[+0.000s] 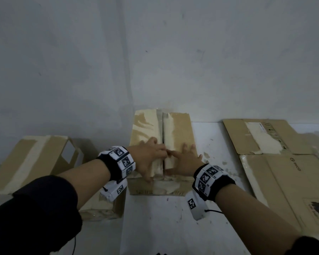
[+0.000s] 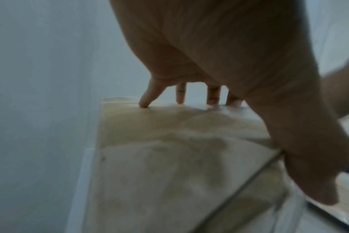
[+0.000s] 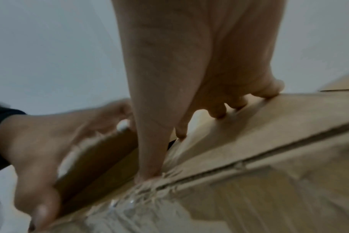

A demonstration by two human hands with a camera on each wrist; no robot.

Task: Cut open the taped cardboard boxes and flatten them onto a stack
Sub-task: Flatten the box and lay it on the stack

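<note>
Two flattened cardboard boxes [image 1: 276, 162] are laid overlapping on the white floor [image 1: 173, 221] at the right, against the grey wall [image 1: 155, 52]. One tilted, open-ended box [image 1: 37, 159] is seen at the left. Between them, the taped cardboard box [image 1: 177, 133] is set against the wall, its top seam split. Its left flap is pressed by the left hand [image 1: 149, 161], fingers spread; the right flap is pressed by the right hand [image 1: 184, 161], fingers splayed, nothing grasped.
</note>
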